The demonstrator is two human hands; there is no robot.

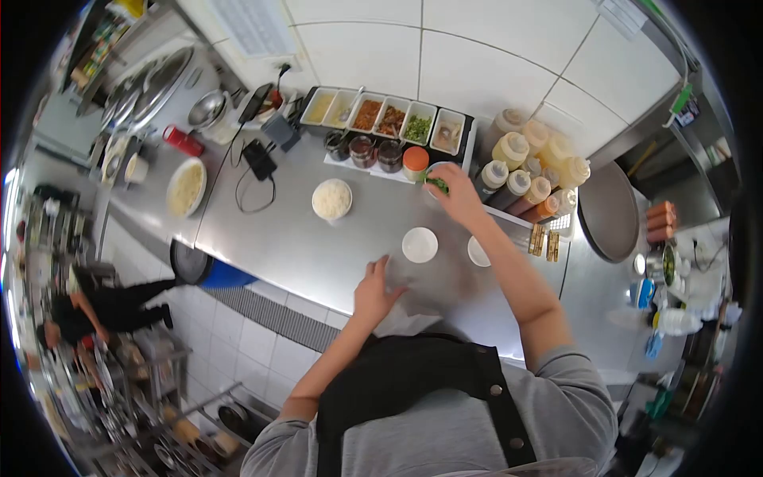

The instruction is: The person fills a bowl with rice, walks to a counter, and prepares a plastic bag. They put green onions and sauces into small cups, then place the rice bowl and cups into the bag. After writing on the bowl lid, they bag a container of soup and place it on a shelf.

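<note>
My right hand (453,191) reaches to a small container of green leaves (437,184) beside the orange-lidded jar, its fingers bent down over the greens. Near the front edge of the steel counter (294,254), my left hand (376,296) is held with thumb and fingers apart and nothing in it. Just beyond it stands a small white bowl (420,245). A second white bowl (479,252) is partly hidden behind my right forearm. Further left, a bowl of white rice (331,199) rests on the counter.
Trays of toppings (390,118) line the wall above dark jars (362,151). Squeeze bottles (517,184) crowd a basket at right, near a large round pan (609,211). An oval dish (187,188) and black cables (258,160) lie left. Another person (103,310) stands across the aisle.
</note>
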